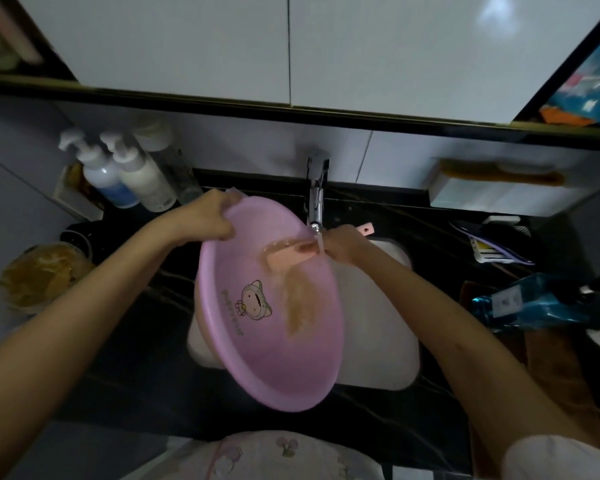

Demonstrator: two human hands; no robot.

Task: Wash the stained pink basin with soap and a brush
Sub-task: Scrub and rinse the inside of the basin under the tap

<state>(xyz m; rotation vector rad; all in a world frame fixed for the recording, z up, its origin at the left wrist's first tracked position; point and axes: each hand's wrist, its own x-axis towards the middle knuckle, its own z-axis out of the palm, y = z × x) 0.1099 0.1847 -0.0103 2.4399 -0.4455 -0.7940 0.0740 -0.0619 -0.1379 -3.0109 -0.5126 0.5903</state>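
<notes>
The pink basin (257,358) is tilted over the white sink (378,323), with a cartoon print on its bottom. A brownish streak (300,303) runs down its inner wall. My left hand (205,218) grips the basin's far left rim. My right hand (343,244) holds a pink brush (284,252) by its handle, and the brush head lies against the inside of the basin near the top rim. Water runs from the chrome tap (316,199) onto the brush and my right hand.
Two white pump bottles (125,174) and a clear bottle stand at the back left. A round container with brownish content (39,275) sits at the left. At the right lie a blue plastic bottle (530,303), a rack (492,244) and a white shelf box (492,192).
</notes>
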